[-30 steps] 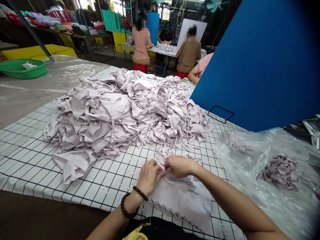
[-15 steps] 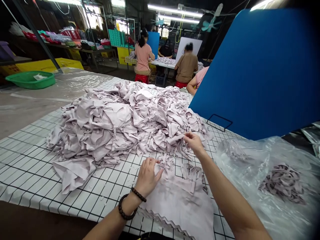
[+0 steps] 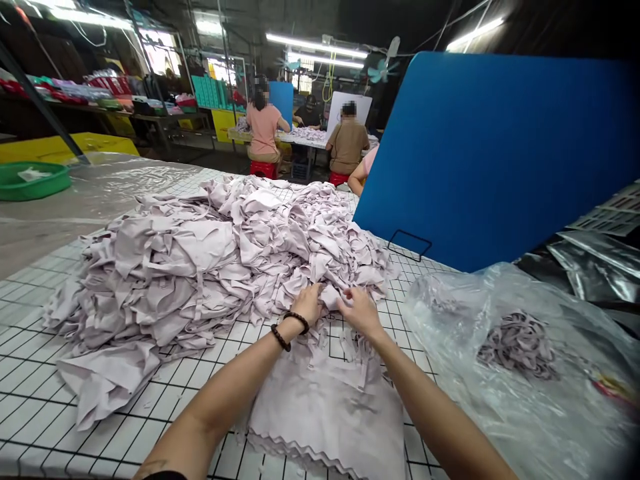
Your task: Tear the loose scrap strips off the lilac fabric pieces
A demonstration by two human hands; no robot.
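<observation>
At the front of a big pile of pale lilac cloth pieces (image 3: 175, 247), both hands meet at a small cloth piece (image 3: 330, 297). My left hand (image 3: 308, 305), with two dark bead bracelets at the wrist, has its fingers closed on the left side of that piece. On the right side my right hand (image 3: 361, 312) pinches it between thumb and fingers; its fingertips are partly covered by cloth. Below the hands lies a flat stack of lilac cloth (image 3: 330, 407) with zigzag-cut edges and narrow strips at its upper end.
A tall blue board (image 3: 480, 160) stands at the right, with a black wire frame (image 3: 410, 245) by its foot. Clear plastic (image 3: 450, 347) with a bundle of strips (image 3: 520, 347) covers the table's right side. At left sits a green basin (image 3: 35, 190). Several people sit farther back.
My left hand has moved up from the flat stack to the pile's front edge. The right hand has drawn in beside it with the cloth piece. The view has turned rightward.
</observation>
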